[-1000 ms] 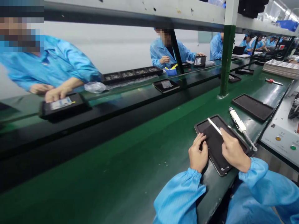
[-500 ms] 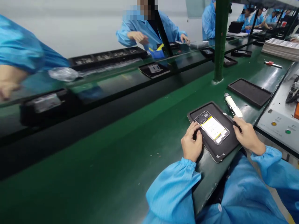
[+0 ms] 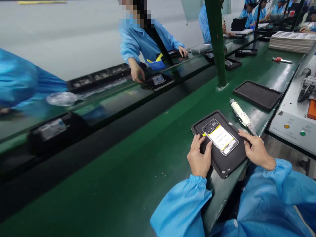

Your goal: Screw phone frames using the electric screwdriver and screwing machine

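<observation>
An opened smartphone (image 3: 223,140) with a white battery and yellow strips lies face-down in a black tray (image 3: 218,166) at the table's near edge. My left hand (image 3: 200,158) rests at the tray's left side, fingers and thumb apart. Its fingertips are near a small yellow tab (image 3: 204,134) at the phone's left edge. On the other side, my right hand (image 3: 258,151) is at the tray's right rim, thumb and fingers spread, nothing seen in it. Just beyond lies a white electric screwdriver (image 3: 240,112), its cord running beneath my right hand.
Another black tray (image 3: 258,94) lies farther back, near a green post (image 3: 216,46). At right is a metal control panel (image 3: 293,126) with buttons. Across the line, a co-worker's hand (image 3: 137,70) is by a tray (image 3: 159,82). Stacked sheets (image 3: 292,42) stand at the back.
The view has shifted slightly. My fingers have opened a little, and the yellow tab now shows beside the phone. The co-worker opposite has reached down to a tray.
</observation>
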Tool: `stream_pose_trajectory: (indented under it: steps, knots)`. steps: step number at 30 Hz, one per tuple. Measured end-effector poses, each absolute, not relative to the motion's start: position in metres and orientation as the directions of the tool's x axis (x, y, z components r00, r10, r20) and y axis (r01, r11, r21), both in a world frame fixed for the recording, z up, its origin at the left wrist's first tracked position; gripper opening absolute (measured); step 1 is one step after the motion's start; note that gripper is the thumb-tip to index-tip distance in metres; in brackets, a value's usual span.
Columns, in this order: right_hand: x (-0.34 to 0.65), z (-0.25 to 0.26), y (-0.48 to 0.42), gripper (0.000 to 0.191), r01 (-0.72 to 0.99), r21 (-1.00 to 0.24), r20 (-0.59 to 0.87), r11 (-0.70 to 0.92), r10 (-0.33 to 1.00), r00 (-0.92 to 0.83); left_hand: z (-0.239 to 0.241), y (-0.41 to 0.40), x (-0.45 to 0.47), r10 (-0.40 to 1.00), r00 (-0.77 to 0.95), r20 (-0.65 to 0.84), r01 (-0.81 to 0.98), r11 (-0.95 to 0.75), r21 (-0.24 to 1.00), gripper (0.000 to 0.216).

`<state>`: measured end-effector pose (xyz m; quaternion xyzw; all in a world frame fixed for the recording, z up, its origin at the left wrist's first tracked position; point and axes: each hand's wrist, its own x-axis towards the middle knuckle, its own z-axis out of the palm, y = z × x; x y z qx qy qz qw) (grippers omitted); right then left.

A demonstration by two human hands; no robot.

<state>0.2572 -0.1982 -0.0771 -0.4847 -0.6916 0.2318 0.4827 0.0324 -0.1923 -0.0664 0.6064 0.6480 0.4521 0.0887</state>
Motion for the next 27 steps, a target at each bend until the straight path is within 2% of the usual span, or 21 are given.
stream_pose_trajectory:
  steps: [4,6,9,12,15,17,24,27]
  knots:
    - [0.258,-0.082,-0.199,0.049,0.332,-0.882,0.347,0.336,0.937,-0.025,-0.072,-0.197,0.028,0.878,-0.368,0.305,0.554,-0.057,0.831,0.034]
    - [0.26,-0.082,-0.198,0.05,0.299,-0.903,0.311,0.308,0.95,-0.039,-0.073,-0.203,0.026,0.888,-0.391,0.241,0.511,-0.008,0.859,0.034]
    - [0.261,-0.076,-0.195,0.043,0.357,-0.888,0.279,0.29,0.957,-0.085,-0.072,-0.212,0.025,0.893,-0.379,0.242,0.564,0.016,0.826,0.032]
    - [0.251,-0.062,-0.192,0.031,0.526,-0.799,0.273,0.291,0.955,-0.113,-0.069,-0.217,0.03,0.881,-0.36,0.307,0.645,-0.003,0.764,0.029]
    - [0.231,-0.048,-0.192,0.048,0.712,-0.67,0.188,0.212,0.976,-0.113,-0.066,-0.219,0.036,0.874,-0.324,0.362,0.716,-0.023,0.698,0.029]
    - [0.22,-0.041,-0.193,0.054,0.781,-0.608,0.112,0.143,0.989,-0.093,-0.065,-0.219,0.039,0.875,-0.304,0.376,0.744,-0.029,0.668,0.03]
    - [0.206,-0.036,-0.189,0.035,0.777,-0.622,0.0,0.09,0.993,-0.114,-0.071,-0.219,0.041,0.9,-0.247,0.359,0.791,-0.027,0.611,0.033]
    - [0.201,-0.038,-0.191,0.038,0.782,-0.613,0.041,0.113,0.993,-0.111,-0.074,-0.218,0.042,0.912,-0.242,0.332,0.795,-0.01,0.606,0.034]
